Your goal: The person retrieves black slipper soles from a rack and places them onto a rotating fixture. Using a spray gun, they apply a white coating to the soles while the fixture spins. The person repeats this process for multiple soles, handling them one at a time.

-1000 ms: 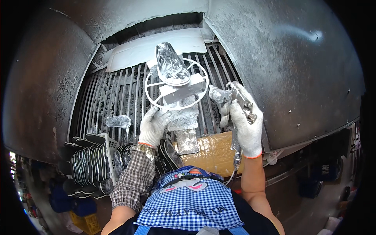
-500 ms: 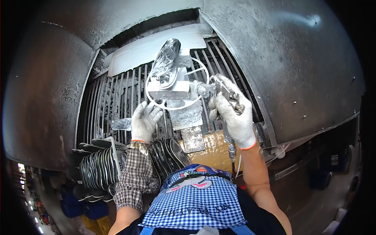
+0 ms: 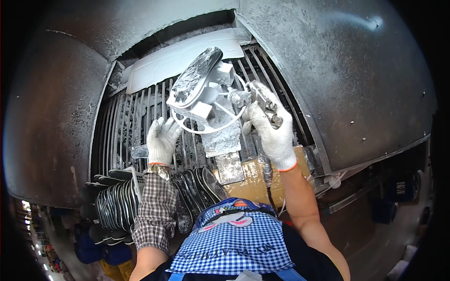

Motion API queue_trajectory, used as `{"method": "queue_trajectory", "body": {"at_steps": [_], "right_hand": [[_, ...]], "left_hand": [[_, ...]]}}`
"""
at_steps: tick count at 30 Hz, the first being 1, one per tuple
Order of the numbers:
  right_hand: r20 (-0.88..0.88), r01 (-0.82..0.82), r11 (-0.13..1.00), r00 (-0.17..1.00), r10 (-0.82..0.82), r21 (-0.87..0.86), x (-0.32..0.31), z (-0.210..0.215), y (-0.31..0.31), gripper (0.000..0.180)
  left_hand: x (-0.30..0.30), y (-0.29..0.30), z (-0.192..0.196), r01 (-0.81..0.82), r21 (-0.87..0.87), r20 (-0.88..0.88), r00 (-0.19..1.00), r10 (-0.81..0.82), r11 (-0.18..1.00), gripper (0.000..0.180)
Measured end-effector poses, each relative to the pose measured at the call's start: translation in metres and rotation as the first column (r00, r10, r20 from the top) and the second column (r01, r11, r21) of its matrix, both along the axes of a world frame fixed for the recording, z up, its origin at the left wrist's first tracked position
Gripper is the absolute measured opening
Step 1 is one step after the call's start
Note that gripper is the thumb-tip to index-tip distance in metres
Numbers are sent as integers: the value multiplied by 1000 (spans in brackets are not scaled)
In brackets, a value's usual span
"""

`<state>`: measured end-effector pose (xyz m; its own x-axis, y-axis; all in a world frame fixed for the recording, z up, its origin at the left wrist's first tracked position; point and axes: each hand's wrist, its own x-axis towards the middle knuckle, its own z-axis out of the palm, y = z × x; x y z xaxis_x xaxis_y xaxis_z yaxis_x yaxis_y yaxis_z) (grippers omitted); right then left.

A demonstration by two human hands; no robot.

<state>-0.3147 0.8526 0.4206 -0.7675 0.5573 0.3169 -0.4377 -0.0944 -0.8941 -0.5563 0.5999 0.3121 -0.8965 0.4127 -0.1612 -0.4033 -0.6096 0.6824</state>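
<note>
- Holding the spray gun (image 3: 241, 98) in the right hand (image 3: 274, 138), with the grip folded around its body.
- Pointing its film-wrapped front end leftward, overlapping the right rim of the white wheel (image 3: 211, 95) in this view; not showing whether touching.
- Trailing a hose (image 3: 266, 171) downward from the gun, past the right wrist.
- Spreading the left hand (image 3: 161, 143), with the grip apart, fingers pointing up and away from the body.
- Placing the left fingertips just beside the wheel's lower-left rim; not showing clearly whether touching.
- Facing the film-wrapped dark shoe (image 3: 193, 82), lying tilted above the wheel's left half, just beside a pale block (image 3: 201, 110) and with its far end leaning toward the upper right.
- Standing before a grate (image 3: 124, 122), extending beneath the wheel, with a pale sheet (image 3: 161, 68) lying across its far part.
- Wearing white gloves, a plaid sleeve (image 3: 157, 206) on the left forearm and a blue checked apron (image 3: 229, 241).
- Having packed shoes (image 3: 115, 203) standing in rows at lower left, near a white basket (image 3: 137, 182), and a brown box (image 3: 248, 178) lying near the right forearm.
</note>
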Motion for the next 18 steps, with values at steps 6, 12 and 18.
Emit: {"method": "queue_trajectory", "body": {"at_steps": [6, 12, 18], "right_hand": [[26, 17, 1000, 999, -18, 24, -2, 7, 3, 52], [28, 55, 998, 998, -56, 27, -3, 8, 4, 54], [-12, 88, 996, 996, -88, 9, -5, 2, 7, 53]], "left_hand": [[-9, 1, 5, -25, 8, -13, 1000, 25, 1000, 67], [-20, 4, 6, -39, -27, -22, 999, 39, 999, 73], [-33, 6, 8, -48, -55, -58, 997, 45, 997, 79]]}}
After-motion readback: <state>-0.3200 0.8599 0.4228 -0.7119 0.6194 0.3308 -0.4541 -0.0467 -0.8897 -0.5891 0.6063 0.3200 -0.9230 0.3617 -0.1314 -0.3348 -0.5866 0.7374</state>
